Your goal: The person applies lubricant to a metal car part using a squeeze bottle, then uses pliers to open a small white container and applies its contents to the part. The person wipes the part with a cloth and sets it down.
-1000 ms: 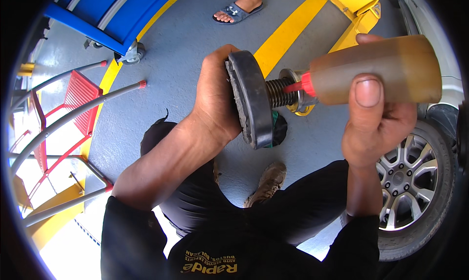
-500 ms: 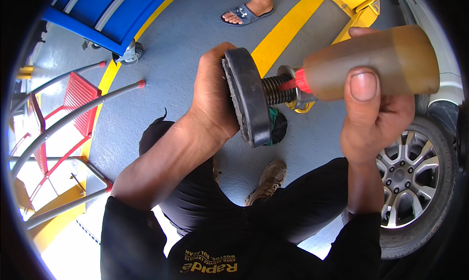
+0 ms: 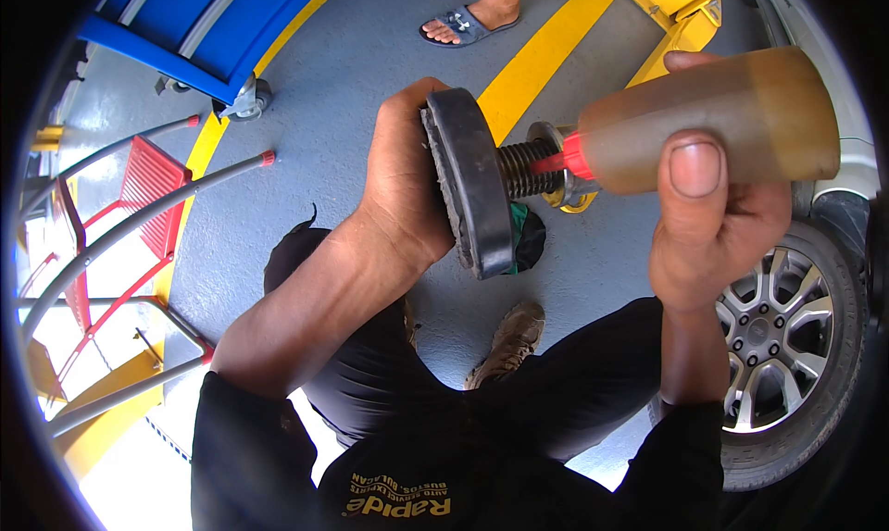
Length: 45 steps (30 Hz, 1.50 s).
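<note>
My left hand (image 3: 400, 165) grips a black rubber lift pad (image 3: 474, 184) from its left side, with the fingers mostly hidden behind it. A threaded metal screw (image 3: 528, 170) sticks out of the pad toward the right, and a metal collar (image 3: 562, 147) sits at its far end. In my right hand (image 3: 701, 207) lies a translucent squeeze bottle (image 3: 713, 124) of brownish-yellow liquid, tilted nearly level. Its red nozzle (image 3: 565, 158) points left and its tip is at the screw's threads; whether it touches them I cannot tell.
A blue wheeled cart (image 3: 185, 40) stands at the far left, above a red step ladder (image 3: 153, 198) with grey rails. At the right is a vehicle wheel (image 3: 773, 337). A yellow lift part (image 3: 685, 17) and another person's sandalled foot (image 3: 469, 24) are at the far side.
My right hand and the bottle have shifted very slightly to the right. The pad and my left hand stay almost where they were.
</note>
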Each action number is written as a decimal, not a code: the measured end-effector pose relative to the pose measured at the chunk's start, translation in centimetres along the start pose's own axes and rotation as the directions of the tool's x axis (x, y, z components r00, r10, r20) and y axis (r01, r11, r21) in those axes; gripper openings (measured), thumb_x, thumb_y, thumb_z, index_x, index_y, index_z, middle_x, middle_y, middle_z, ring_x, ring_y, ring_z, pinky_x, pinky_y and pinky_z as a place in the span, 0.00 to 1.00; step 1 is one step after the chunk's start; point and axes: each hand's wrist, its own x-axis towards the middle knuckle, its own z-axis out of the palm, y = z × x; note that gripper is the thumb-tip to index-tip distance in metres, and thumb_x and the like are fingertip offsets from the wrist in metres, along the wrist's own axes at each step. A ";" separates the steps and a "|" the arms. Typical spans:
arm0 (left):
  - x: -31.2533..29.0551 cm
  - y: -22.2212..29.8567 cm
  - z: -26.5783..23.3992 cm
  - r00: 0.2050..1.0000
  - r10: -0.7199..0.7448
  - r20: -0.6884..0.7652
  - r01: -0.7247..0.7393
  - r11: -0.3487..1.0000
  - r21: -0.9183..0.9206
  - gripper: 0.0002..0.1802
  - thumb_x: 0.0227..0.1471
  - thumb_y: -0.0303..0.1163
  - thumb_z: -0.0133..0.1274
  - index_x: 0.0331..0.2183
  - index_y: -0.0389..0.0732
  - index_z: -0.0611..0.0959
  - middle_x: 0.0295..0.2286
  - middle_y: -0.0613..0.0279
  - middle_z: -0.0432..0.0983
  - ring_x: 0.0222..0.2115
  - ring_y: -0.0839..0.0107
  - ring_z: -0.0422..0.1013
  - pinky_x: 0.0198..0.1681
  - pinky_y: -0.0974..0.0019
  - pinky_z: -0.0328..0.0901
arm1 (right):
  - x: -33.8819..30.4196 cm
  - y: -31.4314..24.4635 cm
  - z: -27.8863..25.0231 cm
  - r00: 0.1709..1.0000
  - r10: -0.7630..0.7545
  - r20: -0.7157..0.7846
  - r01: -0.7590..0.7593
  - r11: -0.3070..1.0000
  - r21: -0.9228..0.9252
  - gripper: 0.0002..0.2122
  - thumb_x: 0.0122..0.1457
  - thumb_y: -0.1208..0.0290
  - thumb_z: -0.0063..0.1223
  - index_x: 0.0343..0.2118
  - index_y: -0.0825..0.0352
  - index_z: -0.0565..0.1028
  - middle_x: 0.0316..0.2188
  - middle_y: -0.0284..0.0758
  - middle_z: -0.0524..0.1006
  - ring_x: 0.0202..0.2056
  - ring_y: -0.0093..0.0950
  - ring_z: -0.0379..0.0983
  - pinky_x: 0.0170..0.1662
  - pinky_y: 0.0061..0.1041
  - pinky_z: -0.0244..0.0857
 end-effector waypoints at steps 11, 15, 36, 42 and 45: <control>0.0 -0.1 0.0 0.998 0.020 -0.064 -0.018 0.999 0.028 0.14 0.58 0.46 0.55 0.31 0.45 0.79 0.27 0.67 0.74 0.28 0.71 0.71 0.39 0.59 0.72 | 0.6 -1.1 0.4 0.995 -0.007 0.104 -0.009 0.988 0.157 0.20 0.64 0.62 0.62 0.50 0.75 0.77 0.54 0.50 0.78 0.47 0.28 0.79 0.50 0.28 0.74; 0.0 -0.4 1.6 0.978 0.053 -0.203 -0.036 0.996 0.086 0.17 0.56 0.48 0.49 0.26 0.46 0.79 0.24 0.63 0.73 0.24 0.70 0.69 0.31 0.60 0.68 | 0.6 -1.7 0.3 0.993 0.038 0.108 -0.052 0.989 0.135 0.20 0.64 0.61 0.62 0.50 0.75 0.77 0.54 0.49 0.78 0.47 0.28 0.78 0.52 0.28 0.73; 0.5 0.1 -0.7 0.999 -0.026 0.018 0.026 1.000 0.004 0.14 0.59 0.45 0.57 0.35 0.45 0.80 0.28 0.68 0.74 0.30 0.72 0.72 0.41 0.61 0.73 | 0.1 1.3 1.0 0.951 0.259 -0.170 -0.224 0.954 0.198 0.16 0.70 0.61 0.54 0.49 0.71 0.77 0.49 0.39 0.80 0.44 0.22 0.76 0.45 0.25 0.68; 0.1 0.2 -0.5 0.996 0.032 -0.083 -0.030 0.999 0.026 0.15 0.56 0.46 0.58 0.33 0.44 0.80 0.28 0.67 0.74 0.30 0.71 0.72 0.38 0.66 0.72 | 1.2 8.8 0.7 0.467 0.883 -0.053 -0.644 0.381 0.663 0.17 0.67 0.48 0.59 0.44 0.58 0.76 0.31 0.27 0.80 0.24 0.17 0.72 0.29 0.18 0.64; 0.8 0.0 0.6 0.986 0.107 -0.126 -0.102 0.994 0.051 0.16 0.54 0.47 0.58 0.31 0.44 0.80 0.27 0.65 0.76 0.29 0.70 0.72 0.38 0.66 0.71 | -0.6 19.3 -0.6 0.148 0.961 0.232 -0.673 -0.074 0.736 0.16 0.70 0.48 0.53 0.41 0.57 0.76 0.26 0.24 0.79 0.20 0.14 0.71 0.19 0.10 0.62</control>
